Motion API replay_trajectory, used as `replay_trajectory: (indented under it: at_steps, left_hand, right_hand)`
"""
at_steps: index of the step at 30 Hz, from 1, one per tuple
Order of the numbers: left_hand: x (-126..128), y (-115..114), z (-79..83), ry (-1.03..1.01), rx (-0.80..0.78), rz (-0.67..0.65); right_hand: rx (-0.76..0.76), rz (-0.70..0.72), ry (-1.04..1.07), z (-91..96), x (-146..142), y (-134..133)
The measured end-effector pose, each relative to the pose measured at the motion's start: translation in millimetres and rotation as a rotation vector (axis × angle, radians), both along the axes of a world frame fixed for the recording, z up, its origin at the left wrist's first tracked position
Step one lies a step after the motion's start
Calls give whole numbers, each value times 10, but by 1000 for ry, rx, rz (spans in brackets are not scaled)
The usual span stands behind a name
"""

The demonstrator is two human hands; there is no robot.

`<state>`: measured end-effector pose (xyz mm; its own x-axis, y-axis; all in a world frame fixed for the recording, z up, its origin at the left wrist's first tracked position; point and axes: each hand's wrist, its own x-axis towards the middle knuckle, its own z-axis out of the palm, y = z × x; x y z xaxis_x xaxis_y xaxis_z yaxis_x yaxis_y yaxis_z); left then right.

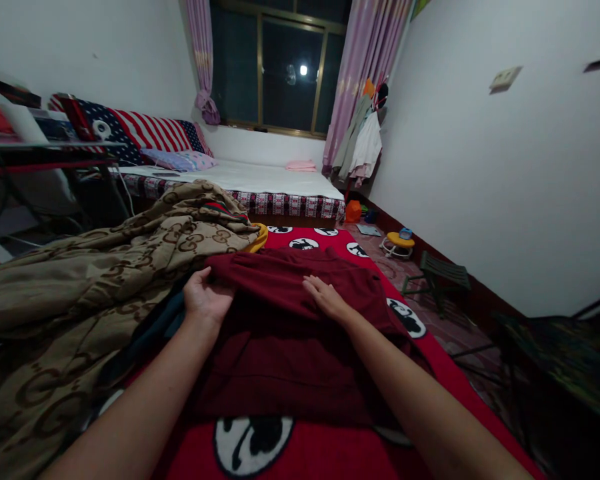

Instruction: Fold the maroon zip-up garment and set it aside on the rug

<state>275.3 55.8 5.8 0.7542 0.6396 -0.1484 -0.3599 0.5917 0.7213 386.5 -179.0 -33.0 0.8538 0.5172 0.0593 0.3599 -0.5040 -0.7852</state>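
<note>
A maroon sweatshirt (290, 360) is spread on a red cover (325, 453) printed with black-and-white round figures. One part of it, which looks like a sleeve, lies folded across its upper half. At the left end of that fold, my left hand (207, 297) grips the cloth, thumb on top and the other fingers partly hidden under it. My right hand (327, 298) rests on the fold near the middle, fingers stretched out and holding nothing. Close to my left hand is a heap of tan patterned cloth (130, 273).
Yellow cloth (260, 238) and dark teal cloth (170, 317) peek out beside the tan heap. Beyond is a bed (260, 175) under the window. A folding stool (440, 273) and a small yellow stool (400, 241) stand on the floor at right. A cluttered table (55, 145) is at left.
</note>
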Motion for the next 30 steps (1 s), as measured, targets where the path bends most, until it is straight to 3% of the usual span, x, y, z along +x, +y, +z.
replay_trajectory:
  at_steps: [3, 5, 7, 9, 11, 13, 15, 17, 20, 24, 27, 30]
  left_hand:
    - [172, -196, 266, -213, -24, -12]
    - [331, -462, 413, -276, 193, -81]
    - [482, -778, 457, -269, 548, -235]
    - [582, -1047, 362, -233, 965, -445]
    - [609, -1188, 147, -176, 1354, -597]
    - [568, -1186, -114, -70, 1648, -621]
    - [487, -1096, -324, 42, 1823, -619]
    - [407, -1000, -425, 105, 1900, -636]
    - [352, -928, -406, 151, 1912, -555]
    - [419, -864, -341, 352, 1735, -365]
    - [503, -806, -375, 458, 1585, -402]
    - [565, -804, -425, 474, 1544, -406]
  right_hand:
    - [128, -50, 60, 180, 19, -186]
    - [306, -125, 190, 322, 17, -409]
    - [501, -203, 367, 422, -4, -672]
    - [587, -293, 504, 445, -39, -929]
    - [568, -410, 584, 386, -81, -1139]
    - [534, -496, 607, 277, -126, -1271]
    - [530, -500, 577, 159, -164, -1317]
    - [521, -472, 503, 64, -182, -1297]
    - [446, -472, 353, -19, -153, -1224]
    - [418, -422, 222, -43, -71, -1175]
    - [505, -399, 174, -31, -48, -1151]
    - [565, -394, 218, -13, -61, -1065]
